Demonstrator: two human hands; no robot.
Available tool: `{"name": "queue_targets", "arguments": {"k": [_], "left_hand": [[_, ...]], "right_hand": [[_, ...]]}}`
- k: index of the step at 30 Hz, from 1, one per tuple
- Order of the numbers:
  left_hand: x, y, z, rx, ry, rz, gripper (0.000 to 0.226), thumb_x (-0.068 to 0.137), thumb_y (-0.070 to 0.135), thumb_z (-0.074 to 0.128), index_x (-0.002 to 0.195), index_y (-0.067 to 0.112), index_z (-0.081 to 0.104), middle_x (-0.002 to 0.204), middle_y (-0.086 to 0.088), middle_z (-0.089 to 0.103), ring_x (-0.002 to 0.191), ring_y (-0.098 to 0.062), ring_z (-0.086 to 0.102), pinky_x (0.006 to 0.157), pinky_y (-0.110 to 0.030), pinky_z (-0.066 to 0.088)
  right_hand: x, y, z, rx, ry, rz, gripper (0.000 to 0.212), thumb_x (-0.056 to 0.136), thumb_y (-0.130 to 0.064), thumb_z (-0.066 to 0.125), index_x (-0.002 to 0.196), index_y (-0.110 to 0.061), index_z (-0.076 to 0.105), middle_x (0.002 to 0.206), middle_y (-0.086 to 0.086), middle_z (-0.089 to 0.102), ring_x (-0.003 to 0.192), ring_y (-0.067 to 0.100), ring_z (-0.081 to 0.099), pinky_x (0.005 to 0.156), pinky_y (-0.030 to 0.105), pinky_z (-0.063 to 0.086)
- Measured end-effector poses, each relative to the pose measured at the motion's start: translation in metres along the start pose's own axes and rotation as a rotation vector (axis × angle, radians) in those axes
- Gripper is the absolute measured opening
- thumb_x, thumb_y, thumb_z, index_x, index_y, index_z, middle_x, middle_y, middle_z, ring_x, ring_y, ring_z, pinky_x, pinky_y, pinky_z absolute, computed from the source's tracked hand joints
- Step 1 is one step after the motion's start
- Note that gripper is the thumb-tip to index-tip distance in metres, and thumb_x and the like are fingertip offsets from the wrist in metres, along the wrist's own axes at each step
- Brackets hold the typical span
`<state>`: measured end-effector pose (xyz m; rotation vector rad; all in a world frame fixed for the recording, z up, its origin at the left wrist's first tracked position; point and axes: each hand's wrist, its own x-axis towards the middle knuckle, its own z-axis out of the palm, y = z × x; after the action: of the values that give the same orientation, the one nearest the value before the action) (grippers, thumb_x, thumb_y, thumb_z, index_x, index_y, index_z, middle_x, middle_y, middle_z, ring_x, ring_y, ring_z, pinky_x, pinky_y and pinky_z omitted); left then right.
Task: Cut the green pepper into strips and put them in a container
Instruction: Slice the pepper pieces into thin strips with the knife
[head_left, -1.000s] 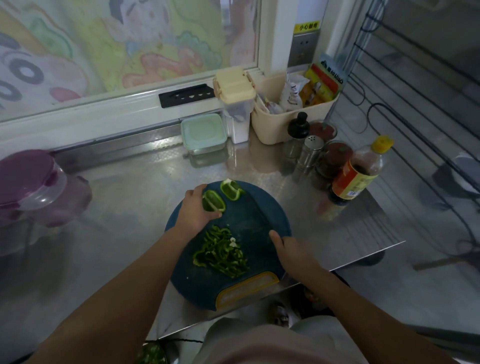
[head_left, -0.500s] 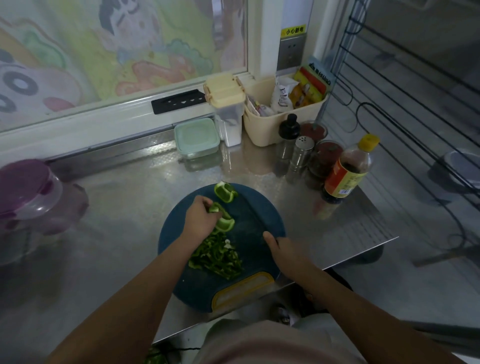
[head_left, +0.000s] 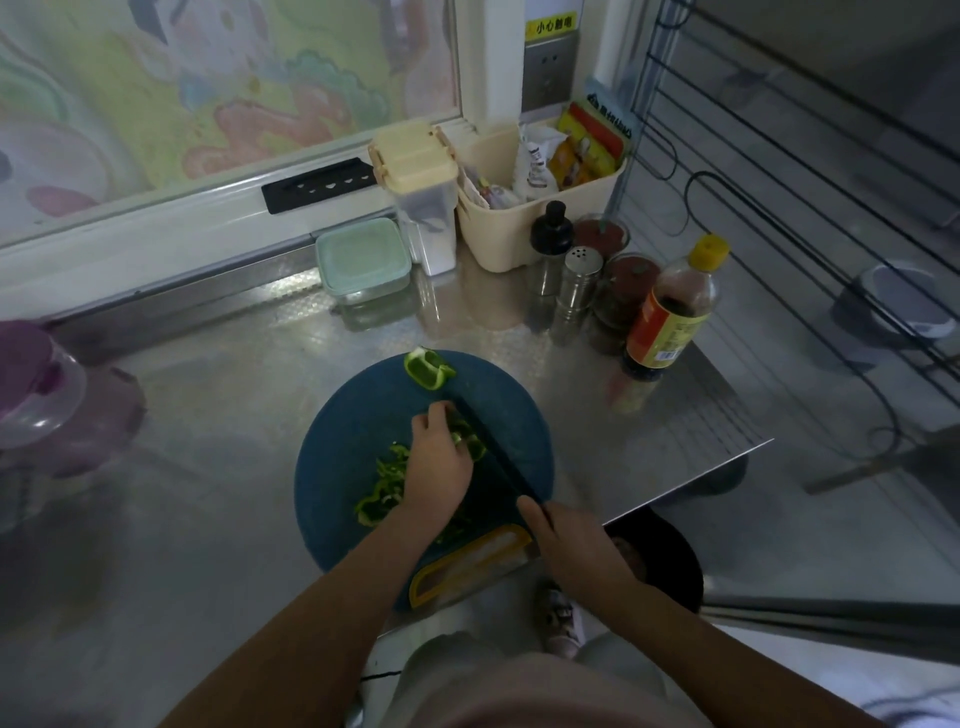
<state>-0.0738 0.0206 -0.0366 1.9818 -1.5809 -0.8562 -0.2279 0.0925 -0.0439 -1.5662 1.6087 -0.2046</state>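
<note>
Slicing stage here: left hand (head_left: 436, 462) pins a pepper piece (head_left: 471, 442) on the board (head_left: 337, 431) with curled fingers, and the right hand (head_left: 571, 540) is wrapped round the knife (head_left: 493, 452). The blade sits just beside the knuckles, maybe already touching the pepper. Strips (head_left: 384, 486) are piled by the left wrist. Tuck fingertips and slice thin and even.

head-worn view, steeply downward, near countertop (head_left: 218, 395)
</note>
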Motion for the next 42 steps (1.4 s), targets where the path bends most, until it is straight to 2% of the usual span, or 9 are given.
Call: {"name": "queue_targets", "arguments": {"k": [2,5,8,13,16,23,27,30,42], "left_hand": [[0.000,0.002,0.001,0.043,-0.044,0.019,0.042,0.086,0.007,0.058,0.125,0.006,0.042,0.126,-0.016,0.041,0.107,-0.031,0.051,0.094,-0.032,0.041],[0.003,-0.001,-0.004,0.090,-0.192,0.030,0.063,0.077,0.017,0.074,0.129,0.009,0.039,0.127,-0.012,0.041,0.115,-0.026,0.046,0.098,-0.029,0.037],[0.004,-0.007,-0.008,0.152,-0.265,0.049,0.074,0.072,0.019,0.079,0.133,0.008,0.038,0.130,-0.013,0.045,0.119,-0.024,0.046,0.099,-0.027,0.037],[0.002,-0.008,-0.004,0.166,-0.193,0.058,0.056,0.074,0.028,0.077,0.118,0.006,0.051,0.115,-0.011,0.056,0.107,-0.023,0.054,0.091,-0.030,0.046],[0.000,-0.004,-0.003,0.214,-0.186,0.068,0.044,0.071,0.033,0.077,0.101,0.006,0.059,0.100,-0.011,0.061,0.094,-0.023,0.059,0.082,-0.035,0.051],[-0.001,-0.002,-0.007,0.247,-0.222,0.131,0.047,0.074,0.028,0.076,0.113,0.008,0.060,0.113,-0.011,0.060,0.103,-0.022,0.058,0.084,-0.023,0.042],[0.004,-0.002,-0.012,0.270,-0.288,0.141,0.047,0.078,0.026,0.073,0.117,0.006,0.057,0.119,-0.013,0.058,0.108,-0.023,0.056,0.088,-0.023,0.041],[0.006,-0.003,-0.016,0.268,-0.332,0.151,0.046,0.080,0.025,0.072,0.118,0.005,0.057,0.120,-0.012,0.058,0.110,-0.023,0.055,0.090,-0.022,0.039],[0.012,-0.007,-0.027,0.178,-0.440,0.229,0.029,0.082,0.023,0.070,0.108,0.011,0.065,0.101,0.003,0.055,0.094,-0.010,0.052,0.074,-0.009,0.031]], "right_hand": [[-0.002,0.003,0.003,0.022,0.014,0.022,0.046,0.096,-0.051,0.025,0.074,-0.017,0.048,0.066,-0.002,0.047,0.075,0.026,0.053,0.070,0.030,0.039],[0.000,0.006,0.004,0.038,0.030,0.049,0.051,0.096,-0.052,0.026,0.084,-0.011,0.054,0.074,0.005,0.055,0.081,0.029,0.059,0.070,0.030,0.039],[0.004,0.006,0.002,0.065,0.030,0.044,0.051,0.094,-0.055,0.029,0.073,-0.014,0.051,0.070,0.003,0.054,0.074,0.025,0.057,0.072,0.033,0.044],[0.005,0.004,0.001,0.058,0.031,0.030,0.050,0.096,-0.053,0.027,0.080,-0.013,0.051,0.075,0.006,0.055,0.071,0.023,0.053,0.069,0.033,0.042],[0.003,0.006,0.002,0.068,0.071,0.000,0.056,0.084,-0.065,0.021,0.074,-0.018,0.049,0.070,0.003,0.056,0.067,0.019,0.056,0.067,0.033,0.046],[0.001,0.013,0.007,0.087,0.045,-0.036,0.079,0.065,-0.090,0.002,0.071,-0.024,0.046,0.069,0.002,0.057,0.066,0.019,0.056,0.067,0.036,0.046],[0.002,0.010,0.006,0.110,0.030,-0.044,0.060,0.078,-0.074,0.015,0.069,-0.023,0.045,0.065,-0.001,0.052,0.061,0.016,0.052,0.066,0.037,0.044],[0.004,0.009,0.007,0.133,0.024,-0.046,0.061,0.081,-0.068,0.020,0.074,-0.016,0.051,0.072,0.008,0.060,0.066,0.021,0.057,0.068,0.040,0.047],[0.014,0.007,0.010,0.043,-0.017,-0.045,0.041,0.095,-0.053,0.027,0.067,-0.025,0.040,0.069,0.004,0.054,0.066,0.021,0.052,0.069,0.036,0.043]]}}
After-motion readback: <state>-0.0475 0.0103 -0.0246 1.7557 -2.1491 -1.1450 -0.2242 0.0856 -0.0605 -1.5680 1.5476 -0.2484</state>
